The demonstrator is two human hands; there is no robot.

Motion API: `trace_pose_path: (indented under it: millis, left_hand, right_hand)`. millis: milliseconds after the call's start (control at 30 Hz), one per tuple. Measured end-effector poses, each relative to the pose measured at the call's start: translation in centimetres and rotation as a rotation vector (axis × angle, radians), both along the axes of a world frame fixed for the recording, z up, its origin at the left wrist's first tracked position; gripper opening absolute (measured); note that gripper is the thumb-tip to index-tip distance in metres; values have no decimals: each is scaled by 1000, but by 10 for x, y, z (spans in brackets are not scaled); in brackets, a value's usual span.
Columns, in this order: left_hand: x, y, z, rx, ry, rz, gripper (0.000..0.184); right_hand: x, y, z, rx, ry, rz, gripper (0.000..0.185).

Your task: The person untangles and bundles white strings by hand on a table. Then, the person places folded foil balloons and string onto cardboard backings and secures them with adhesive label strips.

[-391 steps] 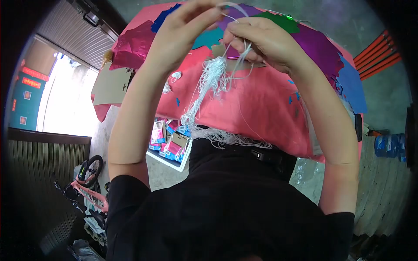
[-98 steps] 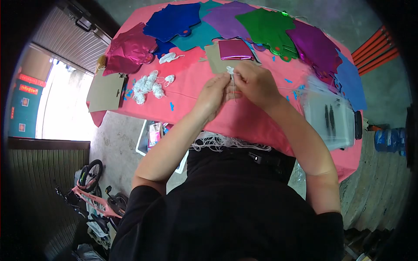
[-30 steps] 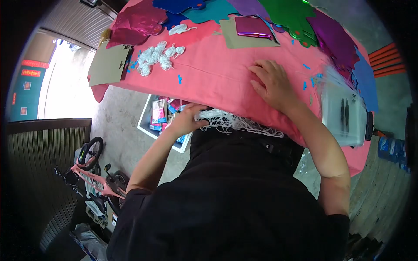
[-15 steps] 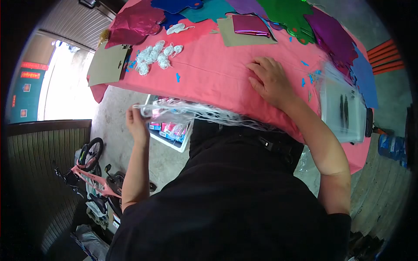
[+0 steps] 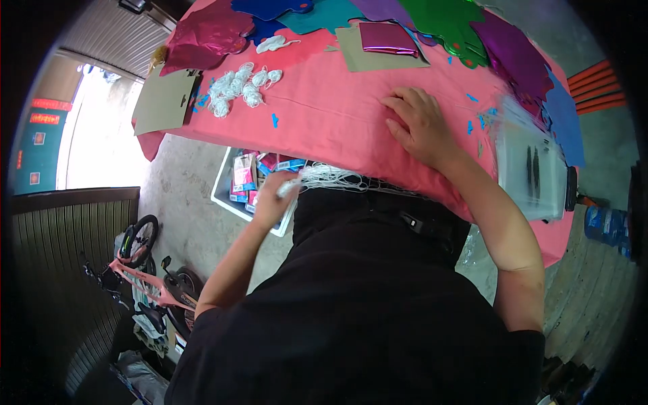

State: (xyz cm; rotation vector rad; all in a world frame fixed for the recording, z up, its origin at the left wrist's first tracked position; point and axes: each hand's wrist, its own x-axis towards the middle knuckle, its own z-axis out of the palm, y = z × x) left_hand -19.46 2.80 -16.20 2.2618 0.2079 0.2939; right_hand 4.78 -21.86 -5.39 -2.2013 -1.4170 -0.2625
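A bundle of thin white string [image 5: 331, 177] hangs along the table's front edge, just above the black-clothed lap. My left hand [image 5: 273, 194] is closed around its left end, slightly blurred, over a white bin [image 5: 223, 196] of small pink and blue packs. My right hand [image 5: 420, 127] rests on the pink tablecloth [image 5: 324, 121], fingers a little bent and apart, holding nothing visible. To the left on the cloth lie several small hanks of white string [image 5: 236, 88]. Small blue pieces [image 5: 275, 121] are scattered on the cloth.
Shiny foil shapes [image 5: 445, 27] line the table's far edge. A folded magenta foil piece [image 5: 388, 39] lies on brown card [image 5: 347, 50]. Clear plastic bags [image 5: 530, 169] sit at the right edge, another card [image 5: 160, 101] at the left. A pink bicycle [image 5: 148, 283] stands on the floor.
My left hand has moved right and closer to my body; the string, stretched out leftward before, is now drawn together. More of the bin shows. The right hand stays in place.
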Motion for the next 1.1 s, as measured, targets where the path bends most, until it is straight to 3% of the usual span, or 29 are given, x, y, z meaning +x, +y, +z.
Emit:
trace_pose_path:
  millis: [133, 300, 367, 400, 467, 600, 733, 833, 900, 967, 1033, 1100]
  left_hand:
    - [48, -38, 30, 261, -99, -427, 20]
    - [50, -29, 16, 175, -75, -348, 12]
    - [39, -22, 16, -287, 63, 17, 8]
    - [35, -16, 17, -286, 65, 14, 8]
    - [26, 0, 21, -727, -28, 189, 11]
    - [1, 40, 8, -727, -170, 292, 9]
    - [-24, 76, -29, -612, -117, 476, 9]
    - [-41, 97, -75, -156, 272, 244, 15]
    - [-14, 61, -40, -236, 237, 144, 24]
    - [11, 14, -6, -140, 149, -17, 32]
    - [37, -17, 12, 280, -28, -216, 37]
    - [55, -25, 12, 332, -31, -277, 36]
  right_hand:
    - [5, -3, 0, 15, 64, 16, 33]
    - [13, -6, -3, 66, 181, 44, 31]
    - [15, -7, -4, 81, 206, 50, 30]
    - [15, -7, -4, 84, 218, 47, 30]
    - [15, -6, -5, 91, 238, 49, 29]
    - [15, -5, -5, 87, 228, 42, 29]
    - [15, -5, -5, 90, 227, 39, 29]
    - [15, -5, -5, 86, 237, 41, 29]
    - [15, -5, -5, 84, 243, 41, 29]
    - [17, -4, -4, 74, 238, 54, 27]
    - [17, -3, 4, 72, 230, 57, 27]
    - [11, -6, 27, 44, 550, 87, 25]
